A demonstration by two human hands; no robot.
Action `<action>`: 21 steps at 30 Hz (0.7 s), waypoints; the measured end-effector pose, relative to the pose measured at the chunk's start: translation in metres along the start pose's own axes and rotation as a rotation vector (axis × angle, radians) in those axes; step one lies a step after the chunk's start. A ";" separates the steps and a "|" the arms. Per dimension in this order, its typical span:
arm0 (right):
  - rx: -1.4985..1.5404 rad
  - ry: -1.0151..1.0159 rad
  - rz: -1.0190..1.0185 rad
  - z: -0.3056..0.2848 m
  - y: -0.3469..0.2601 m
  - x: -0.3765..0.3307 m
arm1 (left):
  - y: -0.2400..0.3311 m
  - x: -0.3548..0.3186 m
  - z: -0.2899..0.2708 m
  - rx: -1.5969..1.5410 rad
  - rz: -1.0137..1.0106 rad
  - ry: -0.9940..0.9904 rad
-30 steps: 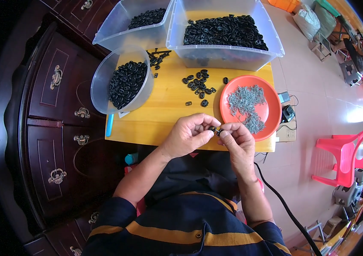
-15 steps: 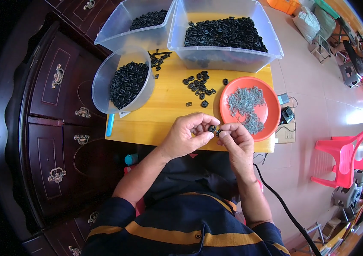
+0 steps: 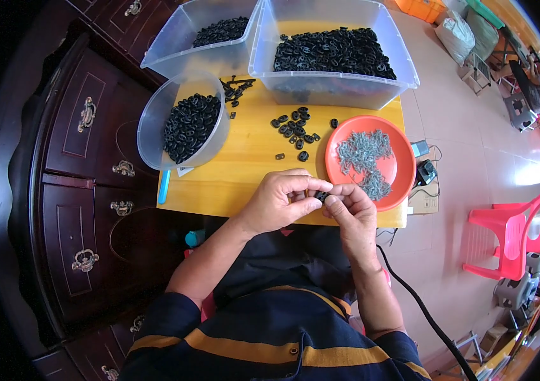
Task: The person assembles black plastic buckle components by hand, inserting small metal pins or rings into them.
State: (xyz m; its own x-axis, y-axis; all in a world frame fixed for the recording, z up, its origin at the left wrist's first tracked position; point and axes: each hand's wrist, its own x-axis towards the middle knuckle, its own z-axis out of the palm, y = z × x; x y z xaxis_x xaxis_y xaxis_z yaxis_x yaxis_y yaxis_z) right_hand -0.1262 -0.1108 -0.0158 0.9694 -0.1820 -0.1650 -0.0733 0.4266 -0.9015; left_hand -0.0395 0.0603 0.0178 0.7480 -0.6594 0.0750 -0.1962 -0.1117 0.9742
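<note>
My left hand (image 3: 281, 202) and my right hand (image 3: 351, 209) meet at the near edge of a small yellow wooden table (image 3: 251, 171). Between their fingertips they pinch a small black plastic part (image 3: 321, 196). Just beyond my right hand sits an orange plate (image 3: 397, 171) holding several small grey metal pieces (image 3: 365, 155). A loose scatter of black parts (image 3: 295, 130) lies on the table beyond my hands.
A round clear bowl of black parts (image 3: 187, 127) stands at the table's left. Two clear tubs of black parts (image 3: 219, 32) (image 3: 333, 51) stand at the far edge. A dark wooden cabinet (image 3: 86, 190) is on the left, a red plastic chair (image 3: 511, 235) on the right.
</note>
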 end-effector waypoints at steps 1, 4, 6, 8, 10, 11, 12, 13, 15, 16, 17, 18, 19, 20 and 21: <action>0.028 0.000 0.020 0.000 0.000 0.000 | 0.000 0.001 -0.001 0.011 0.004 -0.008; 0.070 -0.012 0.094 0.000 -0.003 0.001 | 0.001 0.004 -0.005 0.047 0.026 -0.038; 0.085 -0.024 0.147 -0.001 -0.004 0.001 | 0.003 0.005 -0.008 0.072 0.045 -0.062; 0.056 -0.061 0.181 -0.003 -0.003 0.002 | 0.005 0.006 -0.009 0.098 0.040 -0.118; 0.077 -0.065 0.190 -0.002 -0.004 0.002 | 0.006 0.007 -0.010 0.101 0.038 -0.138; 0.098 -0.070 0.198 -0.002 -0.005 0.002 | 0.007 0.007 -0.010 0.105 0.035 -0.158; 0.098 -0.068 0.198 -0.003 -0.004 0.003 | 0.012 0.008 -0.008 0.104 0.036 -0.159; 0.138 -0.075 0.208 -0.005 -0.002 0.003 | 0.021 0.009 -0.004 0.210 0.056 -0.104; 0.179 -0.084 0.218 -0.006 -0.002 0.004 | 0.026 0.008 0.005 0.316 0.075 -0.048; 0.205 -0.079 0.227 -0.004 -0.004 0.004 | 0.026 0.007 0.011 0.442 0.167 0.043; 0.232 -0.074 0.236 -0.003 -0.005 0.004 | 0.025 0.006 0.015 0.567 0.258 0.134; 0.231 -0.073 0.236 -0.004 -0.004 0.004 | 0.023 0.007 0.019 0.565 0.258 0.133; 0.243 -0.081 0.234 -0.006 -0.002 0.005 | 0.021 0.007 0.022 0.631 0.300 0.168; 0.254 -0.090 0.231 -0.007 0.000 0.005 | 0.018 0.007 0.024 0.697 0.341 0.203; 0.255 -0.089 0.232 -0.007 0.000 0.005 | 0.013 0.007 0.024 0.697 0.340 0.202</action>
State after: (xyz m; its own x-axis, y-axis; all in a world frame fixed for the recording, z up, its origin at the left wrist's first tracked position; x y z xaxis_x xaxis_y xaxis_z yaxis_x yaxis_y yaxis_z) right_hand -0.1234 -0.1180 -0.0193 0.9513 0.0191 -0.3076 -0.2439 0.6571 -0.7133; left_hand -0.0520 0.0365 0.0264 0.6633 -0.6009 0.4460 -0.7350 -0.4114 0.5390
